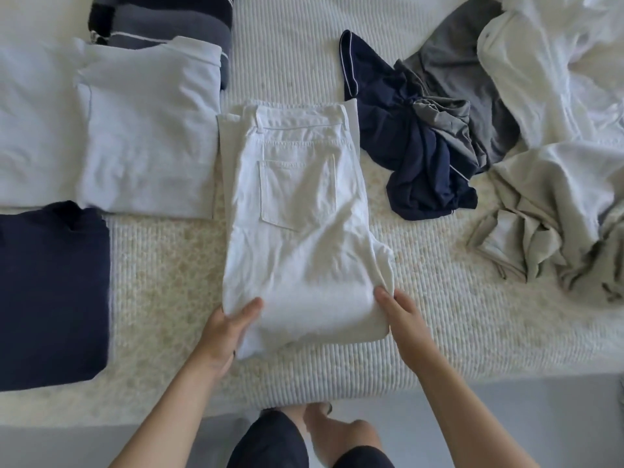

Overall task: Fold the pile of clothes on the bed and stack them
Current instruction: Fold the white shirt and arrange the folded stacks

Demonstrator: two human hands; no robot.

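White trousers lie folded lengthwise in the middle of the bed, back pocket up, waistband at the far end. My left hand grips their near left corner, thumb on top and fingers under the cloth. My right hand holds the near right edge, thumb on top. Unfolded clothes lie to the right: a crumpled navy garment, a grey one, a beige one and a white one.
Folded items sit on the left: a pale blue top, a navy top and a striped dark garment at the back. The ribbed white bed cover ends at a near edge; my legs stand below it.
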